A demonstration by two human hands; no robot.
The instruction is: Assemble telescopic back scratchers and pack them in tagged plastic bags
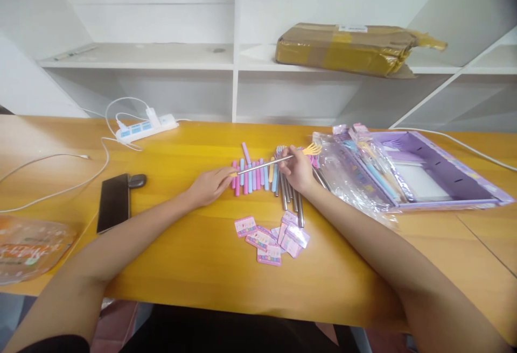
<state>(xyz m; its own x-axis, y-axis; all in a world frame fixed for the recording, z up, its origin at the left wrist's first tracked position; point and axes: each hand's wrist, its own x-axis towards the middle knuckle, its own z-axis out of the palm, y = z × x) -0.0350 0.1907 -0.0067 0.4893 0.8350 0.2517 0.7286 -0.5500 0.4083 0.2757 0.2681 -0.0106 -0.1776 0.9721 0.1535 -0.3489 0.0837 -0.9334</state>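
A back scratcher with a yellow claw head (313,149) and a thin metal rod (264,164) spans my two hands, tilted up to the right. My right hand (299,171) is wrapped round it near the claw. At the other end, my left hand (208,185) pinches a small yellow piece (233,174), mostly hidden by the fingers. Under the rod lies a row of pink, blue and yellow handle tubes (250,181). Several metal rods (299,210), some with coloured claws, lie under and beside my right hand. Pink printed cards (269,255) are scattered nearer me.
Right of my hands are clear plastic bags (343,181) with more back scratchers, and a purple tray box (452,202). A power strip (145,129), mouse (137,181) and black phone-like slab (113,202) lie left. A taped carton (343,49) rests on the shelf.
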